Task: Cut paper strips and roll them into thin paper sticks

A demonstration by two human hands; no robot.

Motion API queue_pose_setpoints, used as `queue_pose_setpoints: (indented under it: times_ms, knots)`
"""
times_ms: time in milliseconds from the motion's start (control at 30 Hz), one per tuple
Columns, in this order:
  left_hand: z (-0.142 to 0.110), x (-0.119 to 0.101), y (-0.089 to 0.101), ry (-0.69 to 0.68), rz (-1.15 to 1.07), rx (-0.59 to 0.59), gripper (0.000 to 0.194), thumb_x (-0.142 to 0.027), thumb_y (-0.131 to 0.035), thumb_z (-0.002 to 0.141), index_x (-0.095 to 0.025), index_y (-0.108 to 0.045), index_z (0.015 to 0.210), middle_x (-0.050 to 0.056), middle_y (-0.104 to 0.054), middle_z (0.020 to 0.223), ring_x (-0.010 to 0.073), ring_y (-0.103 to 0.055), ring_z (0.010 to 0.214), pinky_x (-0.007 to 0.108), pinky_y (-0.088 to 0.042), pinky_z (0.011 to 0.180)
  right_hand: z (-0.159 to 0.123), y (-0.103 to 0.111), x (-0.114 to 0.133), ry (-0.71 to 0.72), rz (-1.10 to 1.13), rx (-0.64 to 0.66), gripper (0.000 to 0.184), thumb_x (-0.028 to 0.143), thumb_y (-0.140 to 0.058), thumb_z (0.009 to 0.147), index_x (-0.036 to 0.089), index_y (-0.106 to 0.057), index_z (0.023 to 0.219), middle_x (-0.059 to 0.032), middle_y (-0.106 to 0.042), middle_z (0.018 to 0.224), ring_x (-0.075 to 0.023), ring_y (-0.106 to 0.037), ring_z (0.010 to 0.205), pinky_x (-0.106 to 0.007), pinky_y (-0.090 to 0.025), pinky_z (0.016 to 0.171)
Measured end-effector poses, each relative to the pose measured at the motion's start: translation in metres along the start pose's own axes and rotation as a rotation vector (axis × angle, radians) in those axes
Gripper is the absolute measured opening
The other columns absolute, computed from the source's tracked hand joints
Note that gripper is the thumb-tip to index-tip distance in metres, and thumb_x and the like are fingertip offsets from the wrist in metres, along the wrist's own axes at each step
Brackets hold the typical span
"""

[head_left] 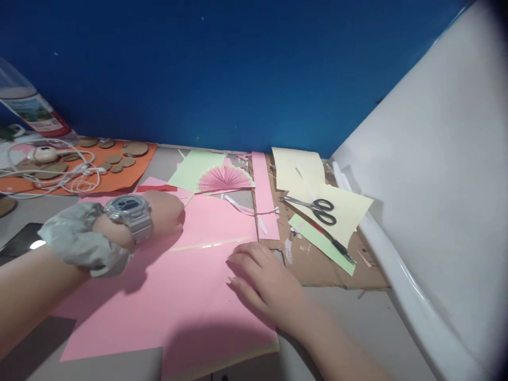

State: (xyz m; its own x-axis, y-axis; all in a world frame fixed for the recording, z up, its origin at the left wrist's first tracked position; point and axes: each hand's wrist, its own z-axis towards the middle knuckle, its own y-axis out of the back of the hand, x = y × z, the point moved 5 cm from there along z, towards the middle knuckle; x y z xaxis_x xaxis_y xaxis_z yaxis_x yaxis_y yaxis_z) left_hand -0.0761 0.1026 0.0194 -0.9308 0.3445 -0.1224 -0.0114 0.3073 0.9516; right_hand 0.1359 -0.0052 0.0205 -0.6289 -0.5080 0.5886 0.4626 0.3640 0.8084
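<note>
A large pink paper sheet (pixel 190 264) lies on the desk in front of me. My right hand (pixel 264 283) rests flat on its right part, fingers stretched out and pointing left, holding nothing. My left hand (pixel 164 211) hovers over the sheet's upper left; I see only its back and the wrist, which carries a grey digital watch (pixel 129 211) and a grey scrunchie (pixel 81 238). Its fingers are hidden. A folded pink paper fan (pixel 224 179) lies just beyond the sheet.
Scissors (pixel 315 207) lie on pale yellow paper (pixel 317 196) at the right, with a green strip (pixel 321 242) and brown cardboard (pixel 317 264). Orange paper (pixel 99 169) with cardboard discs and white earphones (pixel 59 172) sits at the left. A white raised edge (pixel 397 264) bounds the right; a blue wall stands behind.
</note>
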Motion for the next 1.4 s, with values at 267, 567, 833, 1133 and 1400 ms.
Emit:
queue_pose_setpoints:
  times_ms: [267,567,833,1133,1400]
  knots:
    - [-0.028,-0.040,0.013,-0.300,-0.246,0.291,0.026,-0.029,-0.034,0.082,-0.018,-0.054,0.070,-0.002,-0.058,0.069,0.0118,-0.050,0.063,0.021,-0.038,0.060,-0.004,0.006,-0.001,0.022,-0.004,-0.121,0.034,0.025,-0.048,0.088,0.017,-0.047,0.120,-0.0106,-0.046,0.124,-0.0217,-0.039,0.117,-0.038,-0.034,0.099]
    - [-0.093,-0.114,-0.013,-0.414,-0.444,0.257,0.010,-0.021,-0.043,0.079,-0.020,-0.048,0.071,-0.001,-0.053,0.067,0.0125,-0.043,0.056,0.024,-0.033,0.051,-0.005,0.004,0.015,0.191,0.208,0.075,0.020,0.031,-0.054,0.086,0.019,-0.057,0.101,-0.0025,-0.065,0.091,-0.0169,-0.055,0.093,-0.037,-0.027,0.101]
    - [-0.103,-0.085,-0.036,-0.326,-0.503,0.329,0.011,-0.023,-0.039,0.086,-0.022,-0.046,0.077,-0.004,-0.050,0.072,0.0111,-0.042,0.062,0.022,-0.031,0.055,-0.008,0.000,0.007,-0.086,0.348,0.176,0.014,0.026,-0.048,0.090,0.021,-0.055,0.079,0.0037,-0.060,0.077,-0.0096,-0.053,0.072,-0.020,-0.036,0.066]
    - [-0.108,-0.074,-0.036,-0.274,-0.802,0.372,0.024,-0.035,-0.033,0.093,-0.021,-0.050,0.084,-0.002,-0.055,0.082,0.0115,-0.048,0.073,0.021,-0.036,0.067,-0.006,0.000,0.008,-0.157,0.428,0.270,0.020,0.035,-0.046,0.091,0.020,-0.058,0.085,0.0021,-0.059,0.081,-0.0117,-0.052,0.075,-0.022,-0.036,0.065]
    - [-0.099,-0.090,-0.045,-0.260,-0.758,0.269,0.018,-0.022,-0.036,0.089,-0.020,-0.050,0.078,-0.003,-0.054,0.075,0.0106,-0.047,0.066,0.021,-0.034,0.058,-0.006,-0.002,0.007,-0.228,0.447,0.241,0.017,0.033,-0.049,0.089,0.019,-0.057,0.083,0.0012,-0.061,0.081,-0.0131,-0.054,0.073,-0.023,-0.038,0.064]
